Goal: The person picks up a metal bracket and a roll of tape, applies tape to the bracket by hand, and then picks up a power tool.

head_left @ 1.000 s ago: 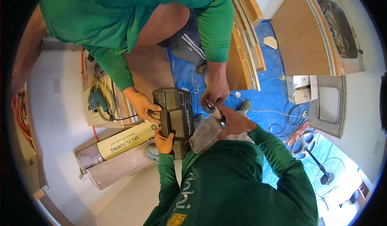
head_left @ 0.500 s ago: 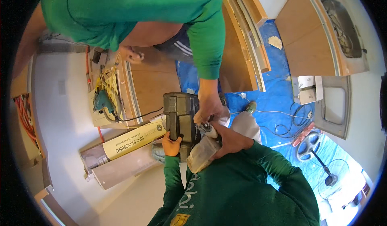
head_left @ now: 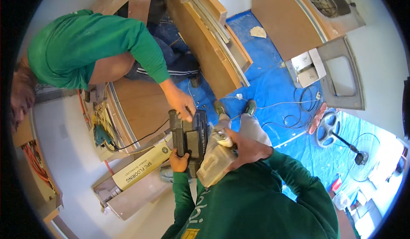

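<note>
A black hard tool case (head_left: 195,133) stands upright in front of me. My left hand (head_left: 179,160) is closed round its near left edge, thumb on the front. In my right hand (head_left: 247,147) is a translucent plastic container (head_left: 215,164), held tilted against my chest. A small whitish cylindrical thing (head_left: 223,137) sits between that hand's thumb and the container; its kind is unclear. A co-worker's hand (head_left: 183,103), from a green sleeve, is at the far top edge of the case.
A yellow-labelled flooring carton (head_left: 143,164) leans at the left near a green power tool (head_left: 101,135). Wooden cabinets (head_left: 205,47) stand ahead. Cables and an open white box (head_left: 305,68) lie on blue floor sheeting (head_left: 269,89), with a wheel-like grey base (head_left: 328,129) at right.
The co-worker's hand has left the space beside my right hand and moved left to the case's far edge. My hands keep their holds, while the view has turned and shifted.
</note>
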Demonstrator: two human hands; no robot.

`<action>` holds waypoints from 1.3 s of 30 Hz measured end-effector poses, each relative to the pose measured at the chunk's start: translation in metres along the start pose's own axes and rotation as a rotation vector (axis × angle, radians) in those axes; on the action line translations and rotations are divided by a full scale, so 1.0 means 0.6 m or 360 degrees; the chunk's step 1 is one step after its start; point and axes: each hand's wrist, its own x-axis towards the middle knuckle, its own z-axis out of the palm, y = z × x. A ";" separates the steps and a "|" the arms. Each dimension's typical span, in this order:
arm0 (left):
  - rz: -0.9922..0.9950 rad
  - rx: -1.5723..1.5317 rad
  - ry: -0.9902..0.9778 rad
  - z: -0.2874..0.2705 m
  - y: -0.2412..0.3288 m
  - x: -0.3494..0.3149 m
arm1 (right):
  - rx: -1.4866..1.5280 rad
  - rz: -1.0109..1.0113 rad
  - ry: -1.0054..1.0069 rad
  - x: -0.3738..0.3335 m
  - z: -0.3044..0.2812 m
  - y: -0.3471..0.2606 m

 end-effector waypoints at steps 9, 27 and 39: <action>0.0550 0.0467 -0.0387 0.047 0.052 0.089 | 0.0404 -0.0107 0.0888 -0.229 -0.033 0.016; 0.1748 0.1598 -0.1285 0.273 0.321 0.032 | 0.1476 -0.0562 0.2763 -0.443 0.308 -0.013; 0.2172 0.1767 -0.1418 0.516 0.423 -0.232 | 0.1493 -0.0907 0.3119 -0.778 0.324 0.170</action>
